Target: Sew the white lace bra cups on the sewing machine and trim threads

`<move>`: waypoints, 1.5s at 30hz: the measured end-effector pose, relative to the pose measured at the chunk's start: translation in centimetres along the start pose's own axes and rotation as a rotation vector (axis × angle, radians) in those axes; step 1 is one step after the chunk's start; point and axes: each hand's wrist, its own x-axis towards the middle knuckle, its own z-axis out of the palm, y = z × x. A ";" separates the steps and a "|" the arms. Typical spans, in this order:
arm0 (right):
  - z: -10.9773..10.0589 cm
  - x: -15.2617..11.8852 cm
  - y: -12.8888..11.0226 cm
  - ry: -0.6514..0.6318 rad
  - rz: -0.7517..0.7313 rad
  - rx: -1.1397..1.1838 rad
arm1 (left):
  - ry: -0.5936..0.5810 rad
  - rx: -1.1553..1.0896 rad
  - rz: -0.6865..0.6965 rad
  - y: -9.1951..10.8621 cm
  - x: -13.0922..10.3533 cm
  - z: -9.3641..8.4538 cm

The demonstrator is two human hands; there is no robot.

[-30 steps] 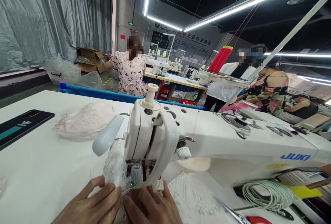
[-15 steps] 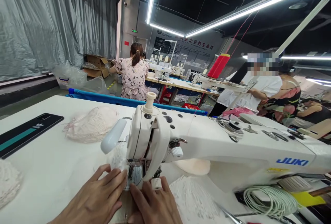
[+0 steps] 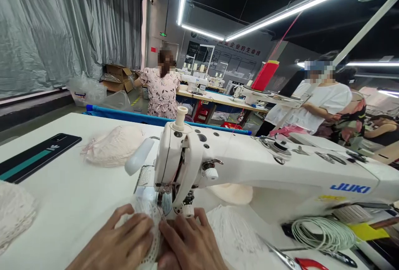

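A white sewing machine (image 3: 264,162) stands across the table, its needle area just beyond my hands. My left hand (image 3: 124,236) presses on white lace fabric (image 3: 152,220) to the left of the presser foot, fingers curled over it. Close beside it, my right hand (image 3: 190,241) rests at the fabric's right edge, fingers bent and together beneath the machine head. The lace's front edge runs down between the two hands. Whether my right fingertips pinch the fabric is hard to see.
Pale lace cups (image 3: 114,145) and a dark phone-like object (image 3: 37,158) lie on the left. More white lace (image 3: 233,232), scissors with red handles (image 3: 289,259) and a coil of pale cord (image 3: 324,234) are on the right. People work beyond.
The lace has come toward me from under the machine head, uncovering the metal plate behind the needle. My left hand has shifted slightly right and down. The view has shifted a little.
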 end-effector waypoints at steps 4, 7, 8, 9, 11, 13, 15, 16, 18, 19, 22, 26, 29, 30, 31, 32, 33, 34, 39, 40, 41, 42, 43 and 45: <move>-0.3 0.2 0.5 -0.077 0.063 -0.040 | -0.045 0.024 0.105 -2.0 -0.1 0.8; -0.3 0.4 0.8 -0.126 0.081 -0.029 | -0.144 0.049 0.040 -2.5 -0.9 2.1; -0.3 0.4 0.9 -0.130 0.078 -0.029 | -0.144 0.038 0.011 -2.6 -1.0 2.3; -0.2 0.4 0.9 -0.132 0.072 -0.033 | -0.130 0.021 -0.010 -2.5 -1.1 2.5; -0.1 0.3 1.0 -0.132 0.053 -0.048 | -0.094 -0.009 -0.046 -2.5 -1.0 2.5; -0.1 0.3 1.1 -0.131 0.041 -0.057 | -0.082 -0.016 -0.054 -2.6 -0.8 2.4; -0.1 0.3 1.1 -0.129 0.046 -0.055 | -0.092 0.003 -0.053 -2.8 -0.6 2.3; -0.2 0.3 1.1 -0.129 0.052 -0.050 | -0.100 0.013 -0.051 -2.9 -0.6 2.4; -0.4 0.4 0.9 -0.129 0.058 -0.020 | -0.108 0.028 -0.051 -2.8 -0.6 2.4; -0.4 0.4 0.8 -0.128 0.059 0.008 | -0.112 0.028 -0.048 -2.7 -0.7 2.3; -0.6 0.3 0.5 -0.092 0.048 0.114 | -0.152 -0.013 -0.044 -2.0 -0.7 1.7; -0.5 0.1 0.4 -0.021 0.028 0.164 | -0.177 -0.092 -0.070 -1.0 -0.7 1.1; -0.4 -0.1 0.4 -0.030 0.008 0.159 | -0.133 -0.113 -0.072 -0.8 -0.9 1.3; -0.4 -0.1 0.4 -0.046 0.002 0.151 | -0.127 -0.115 -0.072 -0.8 -1.0 1.5; -0.4 -0.1 0.5 -0.064 -0.001 0.143 | -0.119 -0.114 -0.070 -0.8 -1.0 1.6; -0.4 -0.2 0.5 -0.076 -0.005 0.137 | -0.113 -0.107 -0.066 -0.7 -1.1 1.6; -0.4 -0.2 0.5 -0.081 -0.005 0.134 | -0.107 -0.100 -0.057 -0.7 -1.1 1.7; -0.4 -0.2 0.5 -0.075 -0.003 0.136 | -0.094 -0.096 -0.044 -0.7 -1.1 1.6; -0.4 -0.2 0.5 -0.076 -0.006 0.123 | -0.042 -0.053 -0.039 -0.5 -0.9 1.3; -0.4 -0.2 0.5 -0.088 -0.010 0.116 | -0.041 -0.031 -0.037 -0.4 -0.9 1.3; -0.5 -0.2 0.5 -0.098 -0.012 0.110 | -0.042 -0.011 -0.030 -0.4 -1.0 1.3; -0.5 -0.1 0.5 -0.103 -0.014 0.107 | -0.048 0.005 -0.027 -0.4 -1.0 1.3; -0.5 -0.1 0.5 -0.100 -0.016 0.108 | -0.046 0.022 -0.024 -0.4 -1.0 1.4; -0.6 0.1 0.4 -0.077 -0.015 0.113 | -0.041 0.074 -0.025 -0.3 -1.1 1.5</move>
